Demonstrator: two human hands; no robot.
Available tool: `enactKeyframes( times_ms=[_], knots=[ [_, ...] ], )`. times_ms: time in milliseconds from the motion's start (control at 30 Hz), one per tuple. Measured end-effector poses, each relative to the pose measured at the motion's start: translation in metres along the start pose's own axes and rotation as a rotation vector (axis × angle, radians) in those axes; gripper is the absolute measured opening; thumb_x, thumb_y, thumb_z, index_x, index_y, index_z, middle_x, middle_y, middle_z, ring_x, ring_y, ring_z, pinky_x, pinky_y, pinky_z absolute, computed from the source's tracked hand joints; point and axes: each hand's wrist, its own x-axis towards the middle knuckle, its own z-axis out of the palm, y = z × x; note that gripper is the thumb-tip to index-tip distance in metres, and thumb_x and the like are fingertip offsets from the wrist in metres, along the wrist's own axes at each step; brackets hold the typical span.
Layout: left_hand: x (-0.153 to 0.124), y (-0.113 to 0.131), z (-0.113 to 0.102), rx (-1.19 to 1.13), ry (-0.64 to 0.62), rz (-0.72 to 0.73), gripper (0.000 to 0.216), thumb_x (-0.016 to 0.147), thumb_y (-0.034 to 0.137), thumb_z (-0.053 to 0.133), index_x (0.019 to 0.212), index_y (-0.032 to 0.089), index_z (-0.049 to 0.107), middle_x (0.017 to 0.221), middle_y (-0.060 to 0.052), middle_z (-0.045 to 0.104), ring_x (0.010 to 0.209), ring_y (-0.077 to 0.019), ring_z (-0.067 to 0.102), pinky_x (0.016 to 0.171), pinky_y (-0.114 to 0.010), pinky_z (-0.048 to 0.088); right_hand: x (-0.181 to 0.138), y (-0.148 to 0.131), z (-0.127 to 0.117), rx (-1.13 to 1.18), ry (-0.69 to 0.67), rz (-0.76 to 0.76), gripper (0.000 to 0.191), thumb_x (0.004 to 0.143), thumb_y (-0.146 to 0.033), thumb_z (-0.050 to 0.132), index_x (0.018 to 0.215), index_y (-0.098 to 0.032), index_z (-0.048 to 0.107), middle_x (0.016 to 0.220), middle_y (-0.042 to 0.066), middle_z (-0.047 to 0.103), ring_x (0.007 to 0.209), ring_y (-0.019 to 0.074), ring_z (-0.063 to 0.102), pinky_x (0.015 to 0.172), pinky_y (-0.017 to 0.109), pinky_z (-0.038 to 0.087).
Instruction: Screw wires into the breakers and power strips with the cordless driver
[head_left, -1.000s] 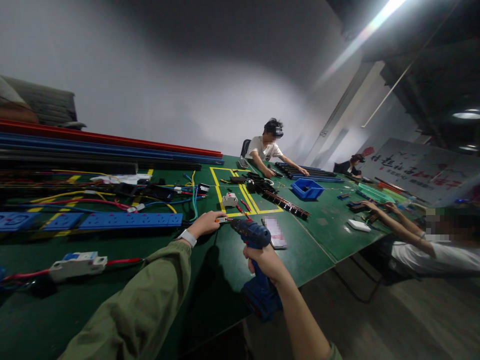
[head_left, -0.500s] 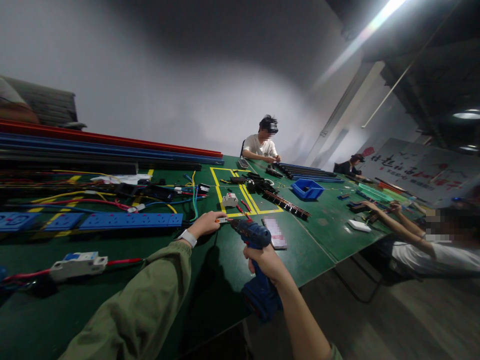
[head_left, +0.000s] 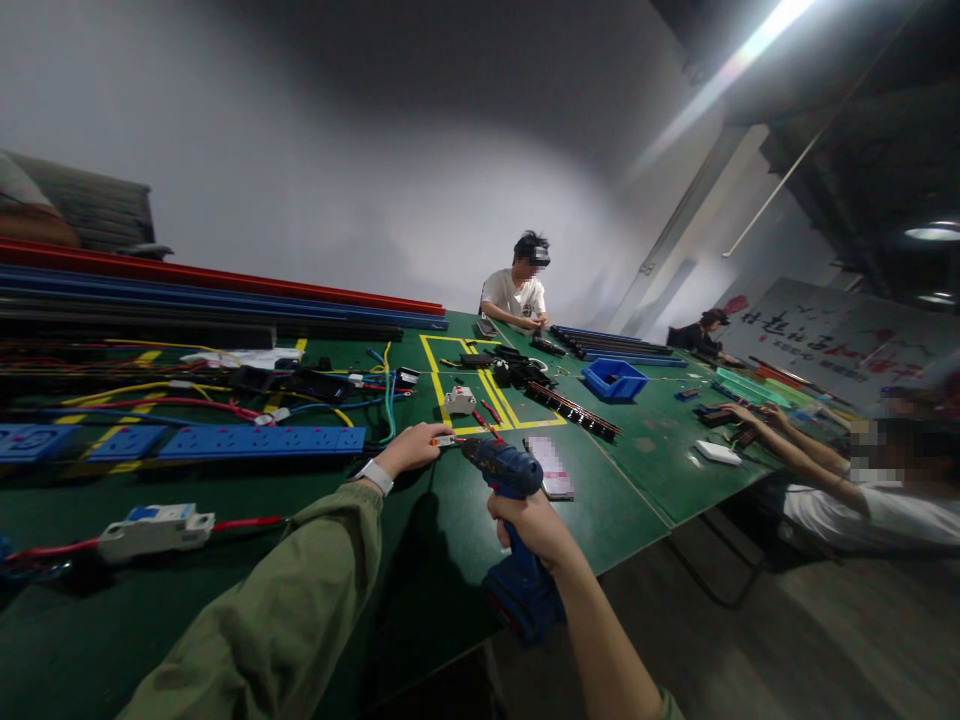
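Note:
My right hand (head_left: 529, 520) is wrapped around the grip of a blue cordless drill (head_left: 510, 470), which points away to the left over the table. Its front end reaches a small white and orange part (head_left: 445, 441) pinched in the fingers of my left hand (head_left: 412, 448). Most of that part is hidden by the fingers, so its kind is unclear. Just beyond lies a white circuit breaker (head_left: 460, 400) with short red wires (head_left: 491, 412). A phone-like pale flat object (head_left: 551, 468) lies right of the drill.
Blue socket strips (head_left: 262, 442) and tangled wires lie left; nearer is another white breaker (head_left: 157, 530) on red cable. Farther off are a blue bin (head_left: 615, 379), black parts (head_left: 517, 368) and long red and blue rails (head_left: 225, 285). Co-workers sit at the far side and right.
My hands, the drill and the small part stay practically still. The co-worker across the table has shifted slightly left and lowered their hands.

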Motion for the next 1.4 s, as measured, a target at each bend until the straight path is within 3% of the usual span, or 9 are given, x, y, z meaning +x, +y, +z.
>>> enactKeyframes(
  times_ms=[700, 1033, 1400],
  knots=[
    [0.0041, -0.0068, 0.0053, -0.008, -0.004, 0.005, 0.057, 0.074, 0.017, 0.054, 0.128, 0.030, 0.066, 0.129, -0.002, 0.068, 0.114, -0.0242, 0.064, 0.098, -0.029, 0.046, 0.0014, 0.0010, 0.0002, 0.004, -0.015, -0.046, 0.027, 0.066, -0.021, 0.060, 0.092, -0.019, 0.053, 0.063, -0.006, 0.054, 0.038, 0.0100, 0.049, 0.039, 0.024, 0.035],
    [0.0036, -0.0073, 0.0055, -0.006, 0.004, 0.016, 0.058, 0.074, 0.016, 0.053, 0.128, 0.032, 0.065, 0.130, -0.001, 0.068, 0.114, -0.0238, 0.064, 0.099, -0.029, 0.045, -0.0028, -0.0022, 0.0012, -0.012, -0.001, -0.034, 0.015, 0.067, -0.020, 0.058, 0.081, -0.020, 0.053, 0.053, -0.007, 0.048, 0.038, 0.0112, 0.048, 0.041, 0.024, 0.035],
    [0.0035, -0.0088, 0.0054, -0.012, 0.001, 0.012, 0.056, 0.075, 0.018, 0.054, 0.129, 0.031, 0.065, 0.128, -0.002, 0.068, 0.112, -0.0240, 0.064, 0.098, -0.029, 0.045, 0.0018, 0.0027, -0.0008, -0.006, -0.002, -0.026, 0.022, 0.067, -0.019, 0.059, 0.088, -0.019, 0.053, 0.058, -0.007, 0.051, 0.038, 0.0109, 0.049, 0.039, 0.024, 0.035]
  ],
)
